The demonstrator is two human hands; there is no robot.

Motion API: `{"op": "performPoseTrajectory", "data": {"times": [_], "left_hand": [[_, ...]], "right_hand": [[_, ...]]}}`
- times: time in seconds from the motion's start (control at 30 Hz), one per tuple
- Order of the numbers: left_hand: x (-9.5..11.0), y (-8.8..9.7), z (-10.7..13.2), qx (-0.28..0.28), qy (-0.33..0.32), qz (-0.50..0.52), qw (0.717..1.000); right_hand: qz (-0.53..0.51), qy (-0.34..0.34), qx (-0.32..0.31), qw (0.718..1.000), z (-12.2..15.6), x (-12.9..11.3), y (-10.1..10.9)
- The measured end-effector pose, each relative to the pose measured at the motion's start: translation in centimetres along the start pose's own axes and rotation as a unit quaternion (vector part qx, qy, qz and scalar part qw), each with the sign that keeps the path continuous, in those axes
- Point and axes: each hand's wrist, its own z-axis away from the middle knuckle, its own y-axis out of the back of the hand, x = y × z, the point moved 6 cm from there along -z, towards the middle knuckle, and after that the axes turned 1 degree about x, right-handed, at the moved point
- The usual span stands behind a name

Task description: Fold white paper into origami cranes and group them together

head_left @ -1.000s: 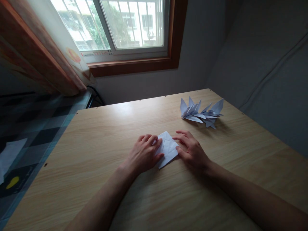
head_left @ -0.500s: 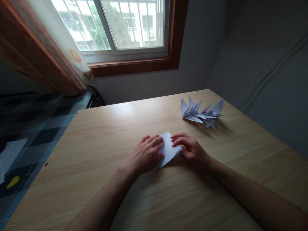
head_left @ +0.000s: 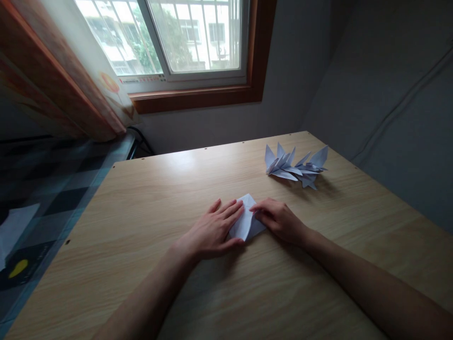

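Observation:
A small folded sheet of white paper [head_left: 243, 224] lies on the wooden table between my hands. Its upper layer is lifted and bends toward the left, with a lower layer showing beneath at the right. My left hand [head_left: 215, 227] rests flat on the paper's left side, fingers spread and thumb along the near edge. At the right side, the thumb and fingers of my right hand [head_left: 278, 218] pinch the edge of the raised flap. The fingers partly hide the paper's left and right corners.
Several folded white paper pieces [head_left: 295, 167] with pointed tips lie clustered at the table's far right. The pale wooden table [head_left: 159, 189] ends below a window. To the left, a checked cloth [head_left: 67, 198] carries a white sheet [head_left: 16, 231]. An orange curtain [head_left: 71, 71] hangs above it.
My right hand has closed on the paper's right edge and drawn the upper flap leftward, exposing the layer underneath. My left hand has spread its fingers and moved its thumb nearer.

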Motion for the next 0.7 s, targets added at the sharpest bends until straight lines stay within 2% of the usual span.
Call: {"op": "performPoseTrajectory", "data": {"times": [0.13, 0.33, 0.53, 0.7], "left_hand": [[-0.10, 0.03, -0.09, 0.008, 0.010, 0.010, 1.000], [0.03, 0.08, -0.23, 0.022, 0.009, 0.000, 1.000], [0.25, 0.19, -0.18, 0.055, -0.006, -0.001, 0.998], [0.48, 0.12, -0.09, 0.054, -0.012, -0.021, 0.998]], "right_hand": [[0.026, -0.030, 0.015, 0.999, -0.45, 0.10, -0.32], [0.089, -0.036, 0.012, 0.995, -0.87, -0.09, -0.72], [0.187, -0.088, 0.022, 0.978, -0.79, 0.69, -0.27], [0.226, -0.114, 0.026, 0.967, -0.60, 0.76, 0.15]]}}
